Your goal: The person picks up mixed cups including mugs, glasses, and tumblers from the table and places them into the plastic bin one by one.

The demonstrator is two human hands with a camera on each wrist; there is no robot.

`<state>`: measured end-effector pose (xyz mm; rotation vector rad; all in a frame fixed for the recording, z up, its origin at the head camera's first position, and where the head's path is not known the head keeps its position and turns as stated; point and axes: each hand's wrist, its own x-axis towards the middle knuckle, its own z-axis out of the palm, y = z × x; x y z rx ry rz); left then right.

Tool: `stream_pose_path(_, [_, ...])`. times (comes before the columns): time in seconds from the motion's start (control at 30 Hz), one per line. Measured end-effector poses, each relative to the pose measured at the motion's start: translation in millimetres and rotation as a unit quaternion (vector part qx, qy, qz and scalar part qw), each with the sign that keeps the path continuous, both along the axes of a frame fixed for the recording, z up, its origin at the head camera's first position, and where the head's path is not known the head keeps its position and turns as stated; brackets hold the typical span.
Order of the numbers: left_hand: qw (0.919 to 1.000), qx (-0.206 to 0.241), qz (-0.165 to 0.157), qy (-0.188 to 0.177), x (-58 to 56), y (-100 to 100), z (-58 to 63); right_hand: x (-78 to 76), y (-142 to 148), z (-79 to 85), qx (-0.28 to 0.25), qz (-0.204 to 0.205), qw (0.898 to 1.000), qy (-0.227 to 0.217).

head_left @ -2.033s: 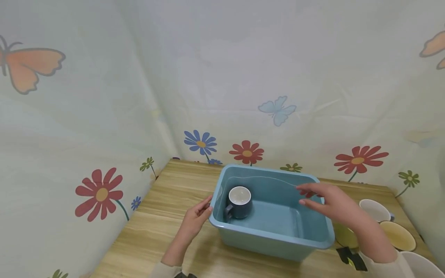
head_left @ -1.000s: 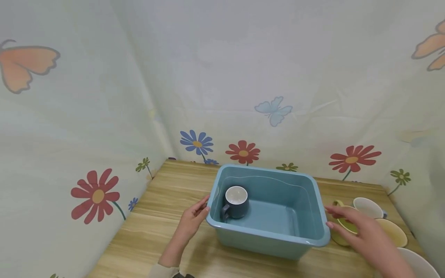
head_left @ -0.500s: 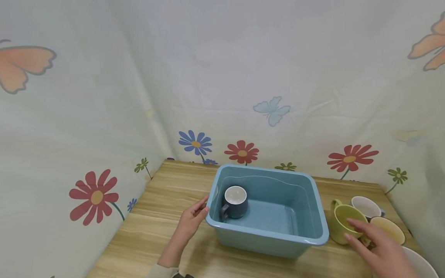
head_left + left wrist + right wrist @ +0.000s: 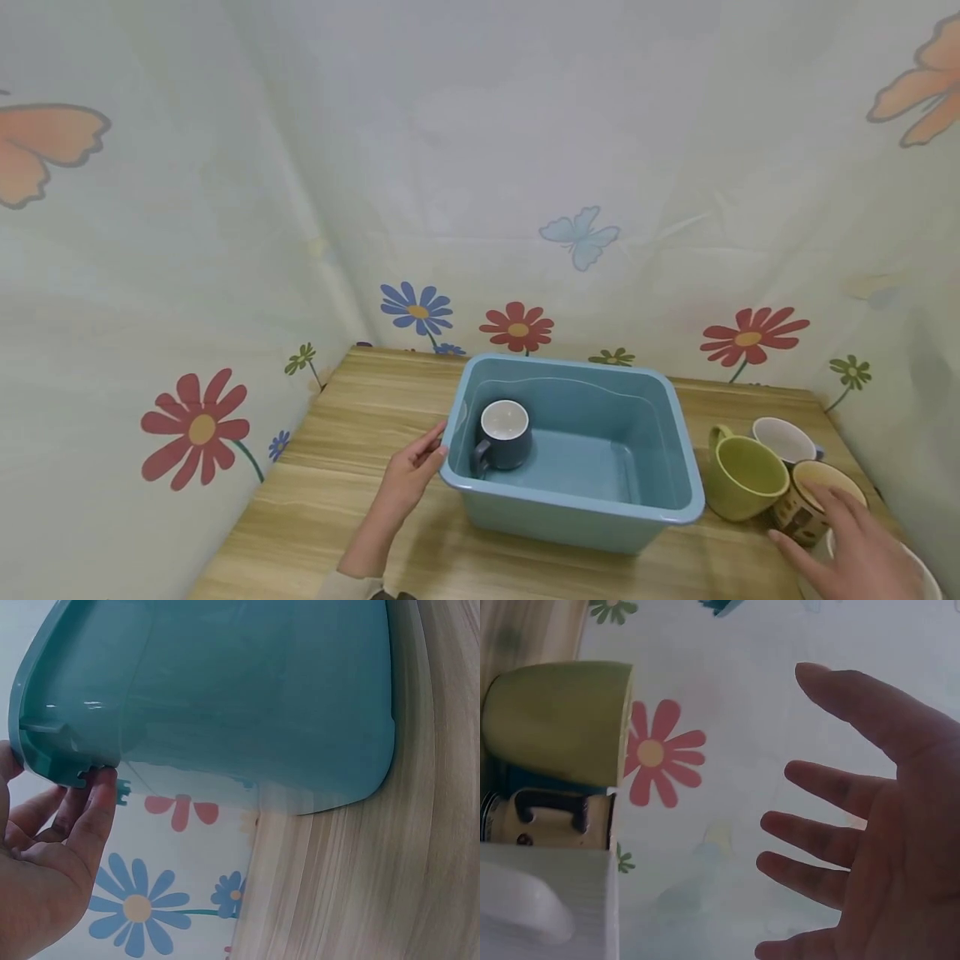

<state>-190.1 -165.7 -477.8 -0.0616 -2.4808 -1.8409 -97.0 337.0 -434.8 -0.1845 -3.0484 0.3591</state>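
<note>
A blue plastic basin (image 4: pixel 555 504) stands on the table, with a dark mug with a white inside (image 4: pixel 507 442) in its left end. My left hand (image 4: pixel 408 475) grips the basin's left rim, thumb on the edge and fingers curled under it, as the left wrist view shows. My right hand (image 4: pixel 862 542) hovers with spread fingers over the mugs at the right. Beneath it are a tan patterned mug (image 4: pixel 798 515) with a dark handle and a white ribbed mug (image 4: pixel 547 900), partly hidden by the hand in the head view. A green mug (image 4: pixel 746 479) stands nearest the basin.
Behind the green mug is a mug with a white inside (image 4: pixel 783 437) and a blue handle. The wooden table (image 4: pixel 360 417) meets a flower-printed sheet (image 4: pixel 450 208) at the back and sides.
My right hand has moved from over the basin's right end, past the green mug, to above the tan and white mugs. My left hand stays on the rim.
</note>
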Motion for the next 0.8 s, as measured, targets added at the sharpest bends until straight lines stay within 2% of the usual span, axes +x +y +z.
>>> stream_pose_path(0.1, [1.0000,-0.001,0.002,-0.001,0.5,-0.7,-0.2,0.7,6.7,-5.7,0.015,-0.035,0.998,-0.047])
stream_pose_path(0.2, [1.0000,-0.003,0.002,-0.001,0.7,-1.4,0.2,0.9,10.1,-12.8,0.010,-0.095,0.991,-0.093])
stream_pose_path(0.3, [1.0000,-0.006,0.002,0.003,0.3,-2.2,1.1,1.5,12.4,-20.8,-0.019,-0.149,0.983,-0.105])
stream_pose_path(0.43, [0.9999,-0.007,0.003,0.008,-1.1,-3.4,1.1,1.8,22.6,-30.7,-0.047,-0.156,0.985,-0.058])
stream_pose_path(0.5, [1.0000,-0.005,0.002,0.006,-1.7,-3.6,0.5,0.6,29.5,-34.7,-0.054,-0.163,0.984,-0.057])
stream_pose_path(0.57, [1.0000,-0.003,0.002,0.005,-1.9,-3.7,-0.4,-1.1,36.4,-38.6,-0.058,-0.179,0.980,-0.072])
stream_pose_path(0.67, [1.0000,-0.001,0.004,0.002,-1.4,-3.6,-1.1,-4.8,45.0,-42.7,-0.064,-0.216,0.967,-0.121])
stream_pose_path(0.8, [1.0000,0.004,0.006,0.002,-0.4,-3.5,-0.6,-6.2,54.7,-48.8,-0.069,-0.233,0.958,-0.152])
